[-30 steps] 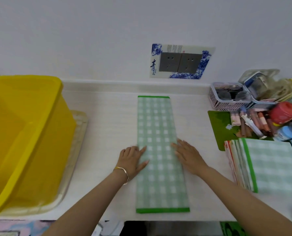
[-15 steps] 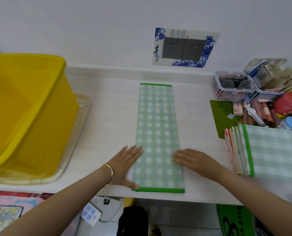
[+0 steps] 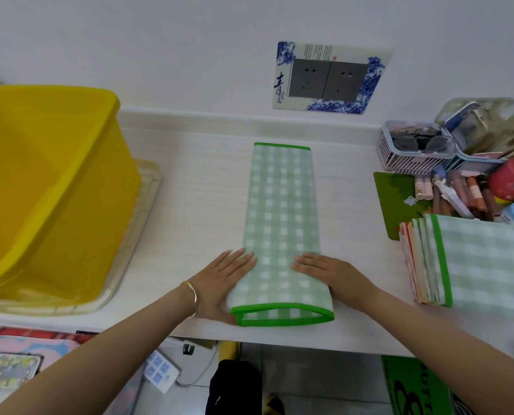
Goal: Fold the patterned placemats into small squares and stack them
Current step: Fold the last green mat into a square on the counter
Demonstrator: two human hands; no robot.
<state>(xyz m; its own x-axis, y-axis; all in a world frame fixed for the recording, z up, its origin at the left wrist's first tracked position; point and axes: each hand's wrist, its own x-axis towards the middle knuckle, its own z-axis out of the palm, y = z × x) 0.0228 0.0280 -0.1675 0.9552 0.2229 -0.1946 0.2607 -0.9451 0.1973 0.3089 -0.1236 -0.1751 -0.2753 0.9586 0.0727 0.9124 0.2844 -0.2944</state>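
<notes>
The green checked placemat [image 3: 279, 220] lies mid-surface [image 3: 196, 205] as a narrow strip. Its long axis runs near to far, and its green-bound near end gapes slightly at the front edge. The left hand [image 3: 219, 286] and right hand [image 3: 333, 274] lie flat on its near corners with straight fingers, clasping nothing; the right thumb is hidden. A yellow tub [image 3: 40, 190] stands well to the left. A stack of folded placemats [image 3: 474, 262] sits to the right.
</notes>
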